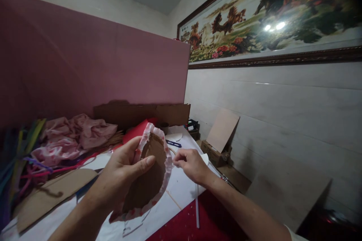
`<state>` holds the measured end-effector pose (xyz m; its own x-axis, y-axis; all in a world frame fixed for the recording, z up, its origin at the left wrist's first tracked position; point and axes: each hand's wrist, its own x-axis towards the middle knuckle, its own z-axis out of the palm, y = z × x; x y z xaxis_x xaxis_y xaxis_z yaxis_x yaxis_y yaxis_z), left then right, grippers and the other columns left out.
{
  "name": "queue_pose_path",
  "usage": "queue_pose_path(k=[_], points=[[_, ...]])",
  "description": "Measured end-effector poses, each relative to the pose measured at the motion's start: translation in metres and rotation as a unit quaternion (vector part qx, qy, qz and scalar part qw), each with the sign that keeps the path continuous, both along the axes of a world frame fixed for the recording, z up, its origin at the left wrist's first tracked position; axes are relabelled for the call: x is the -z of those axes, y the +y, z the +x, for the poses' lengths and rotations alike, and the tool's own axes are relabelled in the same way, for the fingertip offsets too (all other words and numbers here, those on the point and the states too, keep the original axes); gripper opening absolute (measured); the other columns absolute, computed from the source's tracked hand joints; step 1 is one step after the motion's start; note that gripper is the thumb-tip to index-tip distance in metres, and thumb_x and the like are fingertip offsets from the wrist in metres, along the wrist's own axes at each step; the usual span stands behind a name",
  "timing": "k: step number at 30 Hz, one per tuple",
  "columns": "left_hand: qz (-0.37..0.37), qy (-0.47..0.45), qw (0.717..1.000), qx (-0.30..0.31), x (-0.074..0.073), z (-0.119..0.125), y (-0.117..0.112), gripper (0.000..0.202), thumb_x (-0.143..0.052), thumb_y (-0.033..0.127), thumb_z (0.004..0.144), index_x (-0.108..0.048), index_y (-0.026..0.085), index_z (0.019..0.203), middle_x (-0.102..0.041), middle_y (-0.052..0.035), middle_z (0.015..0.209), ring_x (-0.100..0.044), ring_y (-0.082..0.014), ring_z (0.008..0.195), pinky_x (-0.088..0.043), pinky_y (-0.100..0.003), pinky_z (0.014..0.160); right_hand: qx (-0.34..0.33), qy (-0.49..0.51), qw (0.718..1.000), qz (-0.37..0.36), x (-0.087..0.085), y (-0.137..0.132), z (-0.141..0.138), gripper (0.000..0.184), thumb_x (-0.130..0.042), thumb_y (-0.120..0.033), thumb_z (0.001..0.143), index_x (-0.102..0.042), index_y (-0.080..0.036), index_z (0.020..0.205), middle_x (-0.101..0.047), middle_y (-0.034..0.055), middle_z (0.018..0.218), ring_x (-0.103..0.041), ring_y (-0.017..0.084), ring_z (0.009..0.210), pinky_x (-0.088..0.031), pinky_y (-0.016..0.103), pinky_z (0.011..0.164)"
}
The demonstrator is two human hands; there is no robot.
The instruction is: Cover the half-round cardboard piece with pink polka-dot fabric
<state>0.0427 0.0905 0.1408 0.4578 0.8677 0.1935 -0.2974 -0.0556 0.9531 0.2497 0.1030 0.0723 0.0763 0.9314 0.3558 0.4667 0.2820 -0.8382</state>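
Observation:
My left hand [124, 171] grips a brown cardboard shape [151, 180] whose edge is wrapped in pink-and-white patterned fabric [166, 165]; the thumb presses on its face. My right hand [190, 163] is closed in a pinch at the fabric's right edge, fingers touching the trim. Both hands hold the piece up above a white-covered table [175, 196].
Crumpled pink fabric [75, 133] and coloured pipe cleaners [25, 150] lie at the left, flat cardboard [53, 192] in front of them. A red sheet [137, 130], blue cutter [174, 144], white stick [197, 211], cardboard box [213, 152] and pink board [93, 67] surround the table.

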Motion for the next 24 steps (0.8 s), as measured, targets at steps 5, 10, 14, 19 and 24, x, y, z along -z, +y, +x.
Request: queue_pose_path(k=[5, 10, 14, 19, 24], points=[[-0.023, 0.006, 0.998, 0.057, 0.004, 0.005, -0.001, 0.037, -0.073, 0.025, 0.072, -0.066, 0.025, 0.108, -0.074, -0.0030, 0.086, -0.066, -0.0191, 0.071, -0.050, -0.028, 0.065, -0.055, 0.079, 0.995, -0.028, -0.030, -0.018, -0.013, 0.058, -0.035, -0.058, 0.090, -0.059, -0.018, 0.056, -0.046, -0.0026, 0.042, -0.036, 0.009, 0.034, -0.027, 0.023, 0.038], [0.007, 0.010, 0.994, 0.108, 0.009, 0.009, -0.003, 0.042, -0.071, 0.022, 0.075, -0.063, 0.029, 0.116, -0.072, -0.0023, 0.093, -0.066, -0.0177, 0.079, -0.048, -0.025, 0.070, -0.196, 0.351, 0.908, -0.121, -0.050, -0.036, -0.027, 0.042, -0.062, -0.053, 0.075, -0.053, -0.018, 0.055, -0.045, -0.0053, 0.044, -0.033, 0.006, 0.034, -0.023, 0.018, 0.032], [0.029, 0.031, 0.992, 0.117, 0.013, 0.007, -0.004, 0.047, -0.067, 0.024, 0.078, -0.057, 0.028, 0.124, -0.071, -0.0045, 0.101, -0.064, -0.0205, 0.085, -0.048, -0.029, 0.071, -0.184, 0.390, 0.889, -0.153, -0.050, -0.043, -0.030, 0.043, -0.068, -0.051, 0.072, -0.053, -0.016, 0.053, -0.045, -0.0057, 0.043, -0.034, 0.005, 0.035, -0.023, 0.018, 0.035], [0.039, 0.031, 0.989, 0.142, 0.016, 0.007, -0.004, 0.046, -0.064, 0.022, 0.081, -0.055, 0.028, 0.126, -0.069, -0.0055, 0.104, -0.061, -0.0228, 0.093, -0.046, -0.032, 0.077, -0.199, 0.384, 0.894, -0.121, -0.047, -0.046, -0.031, 0.047, -0.070, -0.054, 0.071, -0.050, -0.016, 0.053, -0.039, -0.0076, 0.046, -0.029, 0.004, 0.037, -0.021, 0.017, 0.034], [0.026, 0.029, 0.990, 0.134, 0.017, 0.009, -0.004, 0.044, -0.065, 0.021, 0.081, -0.058, 0.033, 0.123, -0.070, -0.0010, 0.100, -0.062, -0.0180, 0.090, -0.045, -0.027, 0.076, -0.163, 0.272, 0.948, -0.007, -0.043, -0.049, -0.032, 0.049, -0.057, -0.053, 0.083, -0.047, -0.017, 0.052, -0.037, -0.0061, 0.050, -0.029, 0.005, 0.036, -0.020, 0.021, 0.032]])
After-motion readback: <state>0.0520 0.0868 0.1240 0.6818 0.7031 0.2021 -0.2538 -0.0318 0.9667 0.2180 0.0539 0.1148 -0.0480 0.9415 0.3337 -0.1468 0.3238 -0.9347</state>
